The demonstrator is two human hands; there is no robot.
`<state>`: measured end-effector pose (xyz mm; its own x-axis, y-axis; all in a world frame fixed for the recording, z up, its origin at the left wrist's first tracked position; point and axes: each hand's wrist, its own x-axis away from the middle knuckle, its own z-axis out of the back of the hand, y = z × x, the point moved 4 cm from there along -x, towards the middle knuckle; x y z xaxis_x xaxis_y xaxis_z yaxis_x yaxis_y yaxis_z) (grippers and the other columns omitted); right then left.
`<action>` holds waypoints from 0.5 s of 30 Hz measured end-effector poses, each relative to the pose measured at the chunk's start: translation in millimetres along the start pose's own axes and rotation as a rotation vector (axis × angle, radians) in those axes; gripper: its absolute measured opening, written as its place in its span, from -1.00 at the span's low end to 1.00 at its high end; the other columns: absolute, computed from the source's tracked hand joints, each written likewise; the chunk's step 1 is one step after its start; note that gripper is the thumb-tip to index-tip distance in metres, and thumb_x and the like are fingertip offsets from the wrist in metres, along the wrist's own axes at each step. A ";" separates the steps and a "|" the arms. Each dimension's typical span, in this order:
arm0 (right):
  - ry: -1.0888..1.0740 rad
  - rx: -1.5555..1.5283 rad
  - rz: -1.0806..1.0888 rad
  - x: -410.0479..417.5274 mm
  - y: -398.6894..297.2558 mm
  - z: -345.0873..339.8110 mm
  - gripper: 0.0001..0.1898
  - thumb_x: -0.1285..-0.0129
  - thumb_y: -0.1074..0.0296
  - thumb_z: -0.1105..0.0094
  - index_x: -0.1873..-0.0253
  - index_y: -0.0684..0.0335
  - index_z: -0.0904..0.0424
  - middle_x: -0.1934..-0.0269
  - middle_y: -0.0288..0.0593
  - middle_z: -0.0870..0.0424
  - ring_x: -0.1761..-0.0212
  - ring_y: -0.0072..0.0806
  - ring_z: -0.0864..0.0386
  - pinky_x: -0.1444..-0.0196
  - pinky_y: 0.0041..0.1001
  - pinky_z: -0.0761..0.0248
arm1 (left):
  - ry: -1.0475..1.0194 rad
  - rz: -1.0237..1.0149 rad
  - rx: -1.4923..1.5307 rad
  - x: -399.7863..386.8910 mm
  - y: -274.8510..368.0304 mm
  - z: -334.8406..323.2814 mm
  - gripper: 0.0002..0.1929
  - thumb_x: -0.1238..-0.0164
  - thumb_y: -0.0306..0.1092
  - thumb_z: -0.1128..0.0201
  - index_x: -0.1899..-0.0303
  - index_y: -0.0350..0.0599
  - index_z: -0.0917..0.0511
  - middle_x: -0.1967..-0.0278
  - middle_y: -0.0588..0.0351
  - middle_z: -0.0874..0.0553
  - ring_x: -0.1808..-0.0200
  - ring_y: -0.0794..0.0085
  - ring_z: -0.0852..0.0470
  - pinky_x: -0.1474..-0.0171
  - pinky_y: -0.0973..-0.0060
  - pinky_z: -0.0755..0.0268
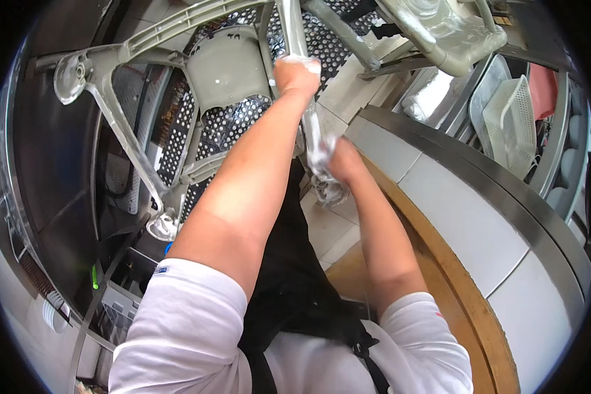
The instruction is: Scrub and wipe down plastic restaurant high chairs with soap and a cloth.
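Note:
My left hand (297, 77) is closed around a leg of a grey-green plastic chair frame (133, 143). Lower on the same leg, my right hand (344, 160) presses a whitish, sudsy thing against it; motion blur hides what this is. White foam streaks the leg and its round end. The chair lies tipped, its legs spread to the left and towards me. Beyond its frame a grey-green plastic seat or back panel (229, 69) shows, dotted with foam, over a black perforated mat (226, 125).
Another foamy plastic chair (438, 34) stands at the upper right. To the right are a white-tiled ledge with a metal edge (473, 182) and a shelf with a white perforated basket (512, 128). A grey crate (120, 300) sits at lower left, near dark cabinet fronts (59, 162).

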<state>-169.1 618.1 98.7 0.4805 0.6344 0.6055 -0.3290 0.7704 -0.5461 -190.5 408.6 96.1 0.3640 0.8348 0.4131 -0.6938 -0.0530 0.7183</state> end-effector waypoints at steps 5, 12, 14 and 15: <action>0.141 -0.217 -0.047 -17.3 57.1 -0.8 -0.74 -0.04 0.41 -0.35 0.13 0.31 -0.63 0.24 0.10 -0.71 0.15 -0.02 -0.67 0.09 -0.25 -0.50 | -0.029 -0.135 -0.093 -4.8 -3.0 -15.2 -0.65 -0.07 -0.15 -0.32 0.38 -0.35 -0.69 0.41 -0.18 -0.76 0.29 0.10 -0.78 0.10 0.28 -0.59; 0.251 -0.416 0.127 29.5 13.9 10.8 -0.82 -0.12 0.43 -0.26 0.16 0.30 -0.58 0.24 -0.05 -0.68 0.16 -0.13 -0.66 0.04 -0.27 -0.48 | 0.036 -0.091 -0.007 -8.8 -12.0 -13.5 -0.67 -0.12 -0.16 -0.33 0.42 -0.35 -0.67 0.43 -0.17 -0.75 0.31 0.10 -0.77 0.17 0.28 -0.57; -0.024 -0.295 0.132 37.4 11.3 7.1 -0.81 -0.12 0.40 -0.25 0.16 0.28 -0.59 0.23 -0.02 -0.67 0.13 -0.09 -0.65 0.02 -0.27 -0.47 | 0.080 -0.172 -0.018 -5.2 -12.2 -10.0 -0.66 -0.13 -0.15 -0.34 0.42 -0.35 -0.67 0.42 -0.17 -0.75 0.31 0.09 -0.77 0.16 0.29 -0.57; -0.018 -0.313 0.045 28.4 17.4 7.7 -0.81 -0.11 0.42 -0.25 0.15 0.26 -0.61 0.24 0.00 -0.67 0.13 -0.05 -0.64 0.01 -0.28 -0.47 | 0.062 -0.137 -0.009 -3.1 -11.6 -11.3 -0.66 -0.13 -0.15 -0.35 0.42 -0.35 -0.67 0.41 -0.17 -0.75 0.30 0.08 -0.77 0.15 0.29 -0.57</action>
<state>-167.4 650.0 110.8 0.4555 0.6709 0.5852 -0.0819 0.6861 -0.7228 -190.6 412.8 80.1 0.4172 0.8659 0.2759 -0.6455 0.0686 0.7607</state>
